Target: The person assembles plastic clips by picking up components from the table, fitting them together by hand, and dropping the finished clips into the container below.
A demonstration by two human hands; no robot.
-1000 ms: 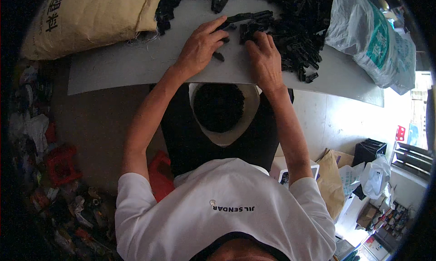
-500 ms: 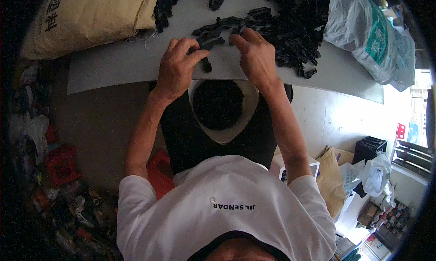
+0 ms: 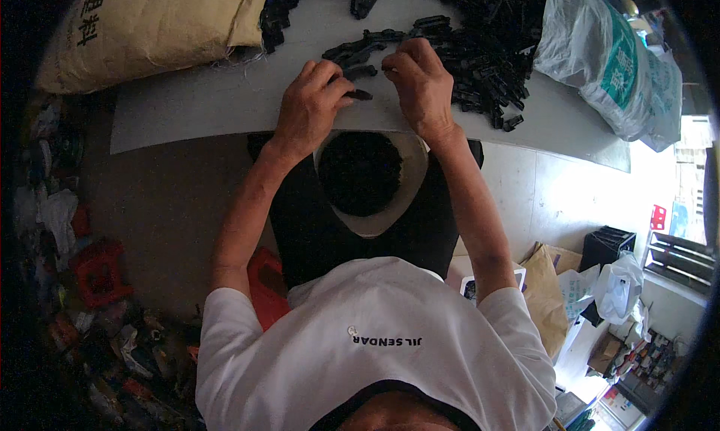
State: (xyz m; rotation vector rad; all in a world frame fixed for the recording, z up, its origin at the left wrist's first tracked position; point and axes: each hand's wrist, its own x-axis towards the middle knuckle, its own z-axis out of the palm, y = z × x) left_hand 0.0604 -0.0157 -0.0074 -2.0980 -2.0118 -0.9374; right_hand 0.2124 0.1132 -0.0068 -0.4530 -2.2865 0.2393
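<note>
My left hand is closed in a pinch over the near part of the table, and a small black plastic piece sticks out from its fingertips to the right. Just beyond its fingers lie more black plastic pieces in a loose row. My right hand is closed, thumb against fingers, beside the left edge of a heap of black plastic parts. Something small and dark shows at its fingertips, too little to name. A pale tub with a dark mass inside stands between my knees, below the table edge.
A tan woven sack lies on the grey table at the left. Translucent plastic bags stand at the right. On the floor are a red stool, mixed clutter at left, and a brown paper bag at right.
My left hand has shifted right, and the black piece in it has turned from hanging toward me to pointing right. My right hand has drawn its fingers together, nearly in place.
</note>
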